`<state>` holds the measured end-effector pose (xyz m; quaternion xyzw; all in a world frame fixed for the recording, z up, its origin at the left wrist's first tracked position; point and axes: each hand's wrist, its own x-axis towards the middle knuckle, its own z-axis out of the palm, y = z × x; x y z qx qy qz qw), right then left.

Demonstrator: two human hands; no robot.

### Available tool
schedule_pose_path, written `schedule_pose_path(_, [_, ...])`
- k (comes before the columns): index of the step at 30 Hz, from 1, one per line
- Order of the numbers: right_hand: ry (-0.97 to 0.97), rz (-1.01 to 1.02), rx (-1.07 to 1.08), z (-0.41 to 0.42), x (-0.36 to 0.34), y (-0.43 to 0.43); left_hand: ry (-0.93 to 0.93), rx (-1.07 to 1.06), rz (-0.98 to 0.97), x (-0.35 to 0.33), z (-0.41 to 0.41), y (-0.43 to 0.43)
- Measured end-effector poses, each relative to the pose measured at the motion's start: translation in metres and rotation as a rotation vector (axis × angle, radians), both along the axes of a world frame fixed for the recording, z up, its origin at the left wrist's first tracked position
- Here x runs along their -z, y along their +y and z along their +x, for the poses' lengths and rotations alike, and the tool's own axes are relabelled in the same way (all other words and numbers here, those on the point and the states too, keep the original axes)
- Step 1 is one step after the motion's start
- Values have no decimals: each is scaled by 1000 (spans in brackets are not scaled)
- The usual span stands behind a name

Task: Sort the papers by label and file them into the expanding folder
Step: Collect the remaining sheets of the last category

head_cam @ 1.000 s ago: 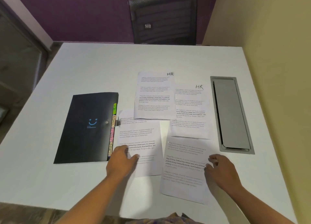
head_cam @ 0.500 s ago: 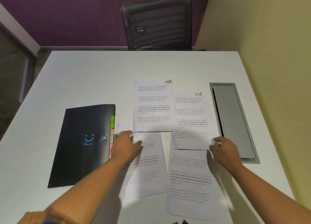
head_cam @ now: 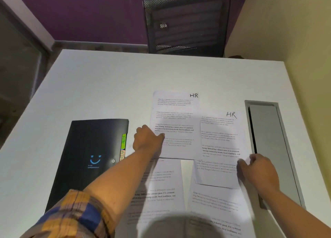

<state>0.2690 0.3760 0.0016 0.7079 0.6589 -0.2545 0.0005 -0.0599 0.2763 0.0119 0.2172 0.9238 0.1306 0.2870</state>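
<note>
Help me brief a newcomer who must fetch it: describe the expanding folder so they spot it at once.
On the white table, look left of the printed sheets. The expanding folder lies flat there. It alone is black, with a blue smiley on its cover and coloured tabs along its right edge.

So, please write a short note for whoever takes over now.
The left hand is at the left edge of the left HR sheet, grip unclear. The right hand pinches the right edge of the right HR sheet. The expanding folder lies closed on the left. The two near sheets hide their labels. Done: nothing visibly filed. Left: sort and file all four.
</note>
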Motion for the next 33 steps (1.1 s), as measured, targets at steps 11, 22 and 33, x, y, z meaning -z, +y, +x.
schedule_pose_path(11, [-20, -100, -1, -15, 4, 4, -138, -105, 107, 19, -7, 21])
schedule_pose_path(22, [253, 99, 116, -5, -28, 12, -130, -108, 443, 0, -24, 15])
schedule_pose_path(33, [681, 132, 357, 35, -78, -23, -164, -213, 717, -52, 19, -56])
